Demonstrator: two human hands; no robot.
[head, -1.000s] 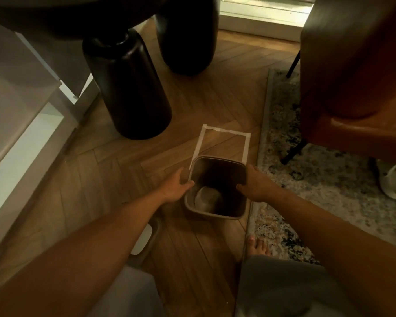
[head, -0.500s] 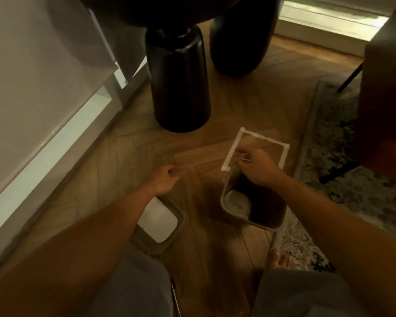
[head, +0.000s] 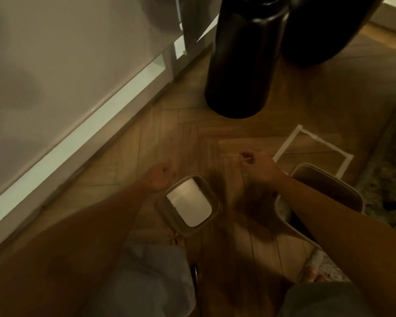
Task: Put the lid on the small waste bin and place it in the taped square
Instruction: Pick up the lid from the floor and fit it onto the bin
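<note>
The small grey waste bin stands open on the wood floor at the right, its near part hidden by my right forearm. It overlaps the near corner of the white taped square. Its lid, grey-rimmed with a pale centre, lies flat on the floor to the bin's left. My left hand hovers with curled fingers at the lid's far-left corner; contact is unclear. Between lid and square, my right hand is blurred, fingers curled, off the bin.
A tall black cylinder stands just beyond the hands, with a second dark one behind it. A white cabinet runs along the left. A patterned rug borders the right. My bare feet rest near the bin.
Both hands have left the bin's rim. The right hand has swung left past the bin, the left hand went to the lid, and the view has panned left.
</note>
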